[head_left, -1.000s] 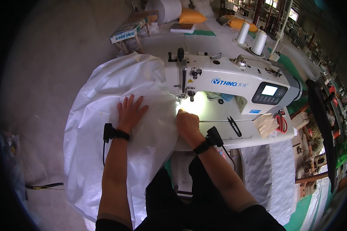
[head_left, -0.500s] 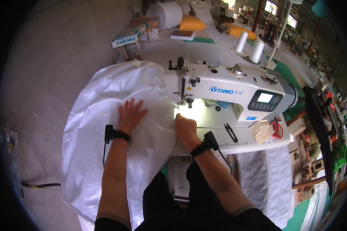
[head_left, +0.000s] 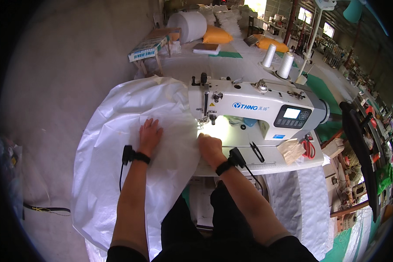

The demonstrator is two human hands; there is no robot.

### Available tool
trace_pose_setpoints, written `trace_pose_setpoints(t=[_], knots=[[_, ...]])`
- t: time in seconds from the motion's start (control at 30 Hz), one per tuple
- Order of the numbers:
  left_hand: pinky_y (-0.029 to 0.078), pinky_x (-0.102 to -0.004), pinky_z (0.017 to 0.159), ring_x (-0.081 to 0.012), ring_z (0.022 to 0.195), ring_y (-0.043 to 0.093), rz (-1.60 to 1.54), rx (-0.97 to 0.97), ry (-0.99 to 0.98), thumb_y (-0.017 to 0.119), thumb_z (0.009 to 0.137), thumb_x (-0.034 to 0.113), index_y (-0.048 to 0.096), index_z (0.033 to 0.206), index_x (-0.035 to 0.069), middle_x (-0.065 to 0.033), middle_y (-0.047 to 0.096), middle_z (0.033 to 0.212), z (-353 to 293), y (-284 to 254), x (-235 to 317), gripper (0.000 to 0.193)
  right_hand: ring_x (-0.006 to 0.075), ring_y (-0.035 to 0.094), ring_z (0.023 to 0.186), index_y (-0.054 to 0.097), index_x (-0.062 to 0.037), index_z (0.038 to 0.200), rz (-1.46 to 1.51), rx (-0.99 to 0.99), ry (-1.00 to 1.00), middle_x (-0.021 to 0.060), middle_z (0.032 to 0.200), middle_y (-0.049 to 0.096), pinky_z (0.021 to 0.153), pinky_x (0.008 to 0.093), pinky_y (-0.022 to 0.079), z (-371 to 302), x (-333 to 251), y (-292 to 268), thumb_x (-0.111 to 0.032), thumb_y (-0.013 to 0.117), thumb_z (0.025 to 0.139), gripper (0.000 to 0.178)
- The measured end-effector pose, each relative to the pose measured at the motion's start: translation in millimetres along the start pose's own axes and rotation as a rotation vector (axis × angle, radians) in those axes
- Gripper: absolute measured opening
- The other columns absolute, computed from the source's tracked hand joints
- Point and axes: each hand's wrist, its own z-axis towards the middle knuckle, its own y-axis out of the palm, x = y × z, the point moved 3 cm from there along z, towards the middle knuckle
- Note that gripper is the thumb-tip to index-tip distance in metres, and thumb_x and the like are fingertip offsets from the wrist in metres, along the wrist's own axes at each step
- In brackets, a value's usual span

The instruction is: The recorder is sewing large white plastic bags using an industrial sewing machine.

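Observation:
A large white plastic-like sheet (head_left: 107, 148) drapes over the left end of the table and hangs down on my left. My left hand (head_left: 150, 137) lies flat on it, fingers stretched out. Beside the lit needle area of a white sewing machine (head_left: 244, 98), my right hand (head_left: 211, 149) is closed in a pinch at the sheet's right edge. The fingertips are just in front of the presser foot (head_left: 203, 122). How much of the sheet they grip is partly hidden by the hand.
Black thread snips (head_left: 257, 152), a brown paper piece (head_left: 291, 151) and red-handled scissors (head_left: 309, 149) lie on the table's right side. Two white thread cones (head_left: 285, 65) stand behind the machine. A large white roll (head_left: 187, 25) and orange sacks (head_left: 217, 35) are farther back.
The whole view has shifted slightly, with the machine appearing lower. The fingers of my left hand have drawn closer together. My right hand stays pinched by the needle area.

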Motion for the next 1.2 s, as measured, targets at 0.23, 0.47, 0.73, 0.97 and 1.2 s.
trace_pose_setpoints(t=[0.23, 0.47, 0.73, 0.97, 1.2], knots=[[0.052, -0.0398, 0.069, -0.0332, 0.079, 0.063, -0.5, 0.215, 0.236, 0.059, 0.083, 0.005, 0.064, 0.098, 0.004, -0.0151, 0.064, 0.086, -160, -49, 73, 0.016, 0.0236, 0.066, 0.078, 0.059, -0.0037, 0.092, 0.145, 0.12, -0.011, 0.0108, 0.085, 0.063, 0.065, 0.0349, 0.053, -31, -3, -12, -0.009, 0.052, 0.082, 0.013], [0.05, -0.0426, 0.06, -0.0351, 0.073, 0.062, -0.672, -0.162, 0.106, 0.058, 0.084, 0.008, 0.061, 0.086, 0.007, -0.0156, 0.062, 0.075, -274, -22, 105, 0.004, 0.0286, 0.066, 0.078, 0.061, -0.003, 0.097, 0.171, -0.032, -0.015, 0.0132, 0.086, 0.065, 0.069, 0.0387, 0.052, -21, -1, -8, -0.014, 0.048, 0.086, 0.02], [0.051, -0.0405, 0.066, -0.0344, 0.077, 0.064, -0.618, -0.281, 0.133, 0.057, 0.086, 0.013, 0.064, 0.1, 0.003, -0.0162, 0.065, 0.083, -304, 32, 95, 0.018, 0.0325, 0.065, 0.078, 0.061, -0.0019, 0.093, 0.265, -0.078, 0.055, 0.0159, 0.084, 0.066, 0.072, 0.043, 0.051, -17, -5, -14, -0.032, 0.046, 0.087, 0.034], [0.052, -0.0459, 0.073, -0.0392, 0.085, 0.063, -0.635, -0.271, -0.228, 0.055, 0.085, 0.021, 0.064, 0.104, 0.006, -0.0225, 0.065, 0.088, -310, 57, 59, 0.025, 0.0323, 0.065, 0.075, 0.059, -0.0029, 0.093, 0.235, -0.073, 0.054, 0.0154, 0.085, 0.065, 0.069, 0.0448, 0.051, -15, -5, -10, -0.03, 0.047, 0.087, 0.03], [0.053, -0.0473, 0.076, -0.0371, 0.087, 0.065, -0.246, -0.271, -0.567, 0.057, 0.082, 0.018, 0.057, 0.114, 0.001, -0.0205, 0.066, 0.101, -366, 16, -69, 0.036, 0.0266, 0.065, 0.073, 0.058, -0.0054, 0.107, 0.686, -0.058, -0.086, 0.0133, 0.089, 0.065, 0.056, 0.0367, 0.05, -114, -34, -21, -0.022, 0.057, 0.089, 0.025]])
